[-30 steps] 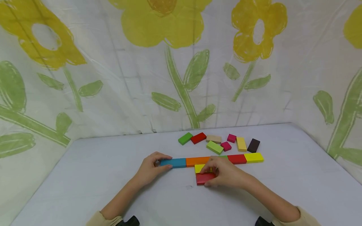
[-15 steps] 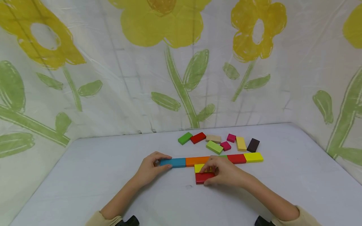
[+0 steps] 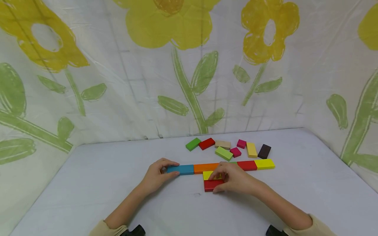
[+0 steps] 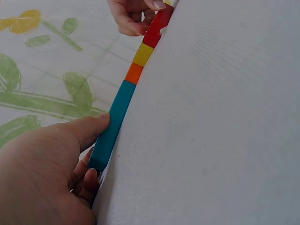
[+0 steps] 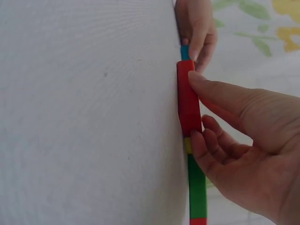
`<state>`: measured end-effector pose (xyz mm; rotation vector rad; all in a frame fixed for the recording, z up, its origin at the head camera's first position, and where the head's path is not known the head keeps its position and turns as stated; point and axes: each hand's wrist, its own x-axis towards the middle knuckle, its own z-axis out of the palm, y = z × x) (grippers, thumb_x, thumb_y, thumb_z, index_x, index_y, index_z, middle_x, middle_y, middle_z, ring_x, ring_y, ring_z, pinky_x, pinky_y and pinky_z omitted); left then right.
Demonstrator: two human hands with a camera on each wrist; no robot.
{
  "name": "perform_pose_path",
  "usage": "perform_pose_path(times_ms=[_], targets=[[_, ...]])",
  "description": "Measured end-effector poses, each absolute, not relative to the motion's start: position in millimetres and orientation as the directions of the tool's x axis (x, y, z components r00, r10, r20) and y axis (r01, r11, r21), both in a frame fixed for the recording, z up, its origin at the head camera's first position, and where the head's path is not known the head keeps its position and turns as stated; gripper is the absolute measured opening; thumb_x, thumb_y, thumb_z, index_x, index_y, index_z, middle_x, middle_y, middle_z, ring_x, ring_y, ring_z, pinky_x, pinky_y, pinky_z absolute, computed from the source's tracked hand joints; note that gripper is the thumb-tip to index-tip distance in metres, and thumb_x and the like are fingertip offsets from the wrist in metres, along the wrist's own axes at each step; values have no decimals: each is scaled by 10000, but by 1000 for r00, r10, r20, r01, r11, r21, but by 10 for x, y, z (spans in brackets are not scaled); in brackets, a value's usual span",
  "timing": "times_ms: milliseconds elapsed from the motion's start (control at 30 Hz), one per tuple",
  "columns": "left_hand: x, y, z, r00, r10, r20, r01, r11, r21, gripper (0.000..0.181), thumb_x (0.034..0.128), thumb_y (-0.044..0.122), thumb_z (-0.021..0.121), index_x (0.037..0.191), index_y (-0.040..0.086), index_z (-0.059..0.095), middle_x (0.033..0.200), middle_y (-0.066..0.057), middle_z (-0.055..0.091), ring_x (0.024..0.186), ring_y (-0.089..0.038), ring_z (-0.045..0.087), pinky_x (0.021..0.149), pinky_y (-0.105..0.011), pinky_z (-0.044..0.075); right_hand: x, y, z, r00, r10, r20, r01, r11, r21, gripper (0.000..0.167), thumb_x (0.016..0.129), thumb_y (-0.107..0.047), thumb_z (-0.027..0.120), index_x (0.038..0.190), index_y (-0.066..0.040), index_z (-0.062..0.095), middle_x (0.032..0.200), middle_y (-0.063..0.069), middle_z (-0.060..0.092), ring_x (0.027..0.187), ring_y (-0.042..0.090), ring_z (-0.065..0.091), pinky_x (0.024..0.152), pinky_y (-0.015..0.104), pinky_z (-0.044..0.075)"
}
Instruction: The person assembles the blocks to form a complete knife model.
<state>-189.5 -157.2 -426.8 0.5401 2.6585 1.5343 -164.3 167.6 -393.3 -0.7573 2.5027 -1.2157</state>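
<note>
A row of blocks lies across the table: blue [image 3: 185, 169], orange [image 3: 203, 168], a partly covered green [image 3: 233, 163], red [image 3: 247, 165] and yellow [image 3: 264, 164]. My left hand [image 3: 157, 175] grips the blue block's left end between thumb and fingers. In front of the row, a yellow block [image 3: 208, 175] lies against the orange one, with a red block [image 3: 210, 186] along its front side. My right hand [image 3: 236, 179] pinches this front red block, thumb at its near edge, and covers the right part of both. In the right wrist view, fingers and thumb touch the red block [image 5: 188, 101].
Behind the row lie loose blocks: green [image 3: 193, 144], red [image 3: 207, 144], beige [image 3: 222, 145], light green [image 3: 224, 153], two pink [image 3: 241, 144], pale yellow [image 3: 252, 150] and dark brown [image 3: 264, 151]. A flower-printed sheet [image 3: 133, 98] hangs behind the white table [image 3: 103, 183].
The front red block has shifted very slightly away from me, closer against the yellow one, with my right hand still on it. My left hand has stayed at the blue block.
</note>
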Motion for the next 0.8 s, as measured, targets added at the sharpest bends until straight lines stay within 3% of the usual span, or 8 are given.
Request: perform_pose_path(times_ms=[800], targets=[[-1901,-1571,-4282,-936,313,161,296,455,840,265,935,186,818,1180,88,798,1151,-77,711,957,-180,529,754,-217,404,-1654,1707,-3894,-829,-559,-6,-334,505,-796,275,870,-196,883,1117,-124,787,946,-19,632,891,154,576,715,208,540]])
